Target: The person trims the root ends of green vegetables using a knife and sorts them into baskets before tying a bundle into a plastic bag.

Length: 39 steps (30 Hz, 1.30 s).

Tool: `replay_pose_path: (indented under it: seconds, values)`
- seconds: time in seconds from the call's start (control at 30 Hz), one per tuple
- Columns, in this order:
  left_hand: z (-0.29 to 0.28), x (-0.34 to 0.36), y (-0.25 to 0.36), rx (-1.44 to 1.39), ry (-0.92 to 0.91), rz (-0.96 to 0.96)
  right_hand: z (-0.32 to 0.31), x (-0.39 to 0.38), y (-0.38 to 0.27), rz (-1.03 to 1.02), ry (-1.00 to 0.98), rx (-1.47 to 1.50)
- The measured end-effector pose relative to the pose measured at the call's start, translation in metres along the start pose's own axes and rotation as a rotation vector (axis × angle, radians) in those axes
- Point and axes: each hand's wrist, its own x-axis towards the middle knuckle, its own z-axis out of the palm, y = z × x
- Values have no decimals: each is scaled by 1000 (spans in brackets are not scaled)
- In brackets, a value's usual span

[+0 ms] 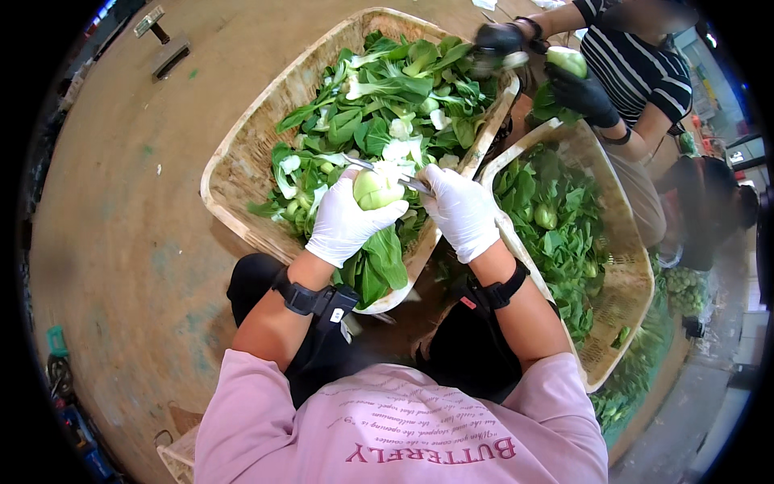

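Note:
My left hand [347, 216], in a white glove, is closed around a head of bok choy [376, 190]. Its pale base points away from me and its green leaves hang down toward my lap. In my white-gloved right hand [461, 206] I grip a knife [415, 184], whose blade lies across the cut end of the bok choy. Both hands are over the near side of a large cream plastic crate [234, 153]. Loose bok choy leaves [379, 89] and pale trimmed pieces fill that crate.
A second cream crate [625, 282] with bok choy stands at my right. Across from me, a person in a striped shirt [637, 68] with black gloves holds another bok choy [567, 60]. More greens [637, 379] lie beyond the second crate. A small scale [168, 55] stands at far left.

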Motion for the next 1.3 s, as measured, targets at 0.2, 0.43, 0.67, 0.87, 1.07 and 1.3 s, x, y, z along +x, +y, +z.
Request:
replay_pose_path:
  seconds: [0.2, 0.43, 0.67, 0.87, 1.07, 1.3]
  values:
    - [-2, -3, 15, 96, -93, -28, -15, -9, -1, -27, 3, -48]
    - [7, -5, 16, 203, 100, 141, -4, -13, 1, -45, 79, -47]
    - [-2, -6, 27, 282, 210, 301, 21, 5, 74, 383, -124, -12]
    - [-3, 1, 19, 653, 339, 498, -14, -1, 25, 456, -137, 1327]
    - [14, -10, 18, 955, 356, 587, 1, -15, -13, 214, -151, 1282]
    - [-21, 11, 24, 780, 513, 464, -37, -19, 18, 189, 106, 1412]
